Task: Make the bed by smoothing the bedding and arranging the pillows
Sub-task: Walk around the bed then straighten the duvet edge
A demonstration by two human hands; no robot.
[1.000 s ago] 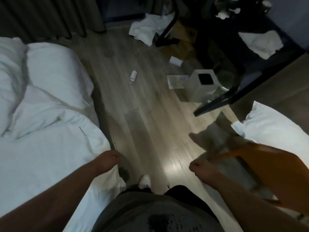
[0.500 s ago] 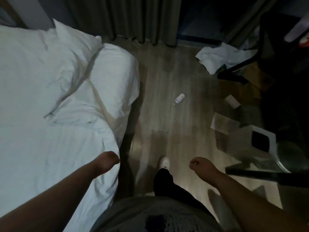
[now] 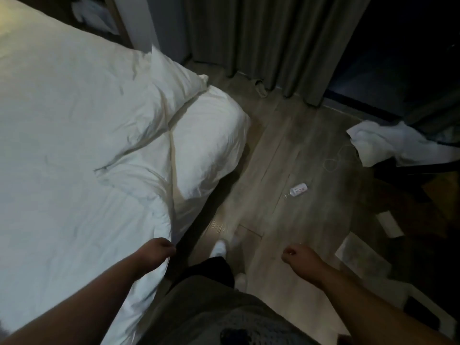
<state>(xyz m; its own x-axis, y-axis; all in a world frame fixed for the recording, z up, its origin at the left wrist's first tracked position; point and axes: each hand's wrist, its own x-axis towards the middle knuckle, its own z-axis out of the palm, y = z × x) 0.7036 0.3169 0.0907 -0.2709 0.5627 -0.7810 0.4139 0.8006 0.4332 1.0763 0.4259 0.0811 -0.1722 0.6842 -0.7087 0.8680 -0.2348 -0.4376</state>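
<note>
Right hand (image 3: 297,253) hangs loosely curled and empty, left hand's (image 3: 159,250) grip at the blanket (image 3: 74,220) edge is unclear, and a foot (image 3: 220,247) may slip on the far bottle (image 3: 300,189).

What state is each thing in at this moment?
duvet, wrinkled, not smoothed
pillow, askew, one corner sticking up
left hand, curled at the duvet's edge, grip unclear
right hand, loosely curled, empty
bottle, lying on the floor
curtain, drawn
white cloth, crumpled on the floor
</note>
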